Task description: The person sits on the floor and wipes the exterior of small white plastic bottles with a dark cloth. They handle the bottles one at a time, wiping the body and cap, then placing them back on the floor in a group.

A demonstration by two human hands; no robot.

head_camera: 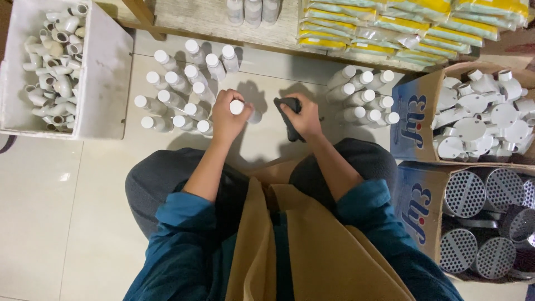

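A brown paper sheet lies across the seated person's lap. On the floor tiles ahead, the left hand grips a white-capped bottle beside a standing cluster of bottles; the right hand clasps a black handheld tool, near another group of bottles.

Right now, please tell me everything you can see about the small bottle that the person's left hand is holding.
The bottle is small and pale, plastic by its look, with a round white cap facing the camera. The left hand wraps its body, so little beyond the cap and a strip of the side shows. It is held roughly upright, low over the pale tiled floor, between two groups of similar white-capped bottles. Whether its base touches the floor cannot be told.
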